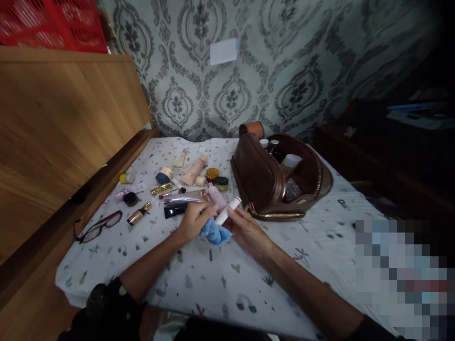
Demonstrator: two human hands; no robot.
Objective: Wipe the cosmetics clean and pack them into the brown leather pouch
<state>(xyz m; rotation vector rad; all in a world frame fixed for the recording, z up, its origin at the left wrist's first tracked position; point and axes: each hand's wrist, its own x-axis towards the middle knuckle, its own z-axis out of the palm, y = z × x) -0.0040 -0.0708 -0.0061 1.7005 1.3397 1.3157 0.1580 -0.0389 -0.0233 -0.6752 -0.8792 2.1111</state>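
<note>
My left hand is closed on a crumpled blue cloth, which hangs below its fingers. In my right hand is a slim white tube with a pink band near its upper end, tilted and meeting the cloth at its lower end. Just beyond both hands lies a pale pink bottle. Beside my left hand are a shiny pinkish tube and a black tube. An open brown leather bag stands to the right, with several cosmetics inside.
Several cosmetics lie at the left and back, among them a beige tube, a gold-lidded jar and a gold bottle. Eyeglasses rest near the left edge of the patterned cloth. A wooden cabinet rises at left.
</note>
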